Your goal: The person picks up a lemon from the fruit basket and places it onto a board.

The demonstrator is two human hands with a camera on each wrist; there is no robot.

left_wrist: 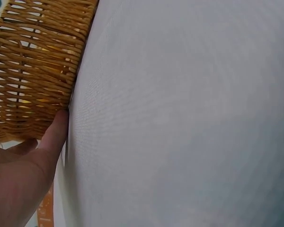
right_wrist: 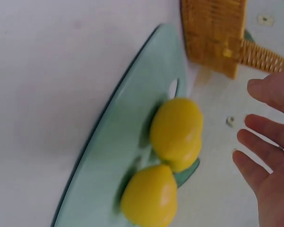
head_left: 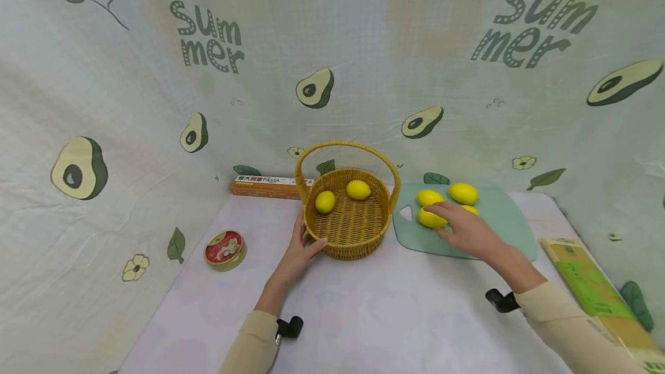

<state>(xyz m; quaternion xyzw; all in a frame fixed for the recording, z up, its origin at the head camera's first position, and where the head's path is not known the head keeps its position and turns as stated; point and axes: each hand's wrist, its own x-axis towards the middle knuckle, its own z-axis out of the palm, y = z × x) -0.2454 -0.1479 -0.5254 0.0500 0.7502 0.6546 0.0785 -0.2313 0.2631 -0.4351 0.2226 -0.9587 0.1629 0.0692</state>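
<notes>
Left hand [head_left: 296, 255] spread against left side of round golden wicker basket [head_left: 350, 251], two oval yellow lemons [head_left: 358, 190] inside, right hand [head_left: 467, 232] with fingers extended, ungripping, above four loose lemons [head_left: 429, 220], on flat pale-green board [head_left: 503, 224] right of basket

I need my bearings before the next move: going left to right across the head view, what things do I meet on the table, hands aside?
Round tin → pasta box → wicker basket → green cutting board → green-and-yellow packet.
</notes>
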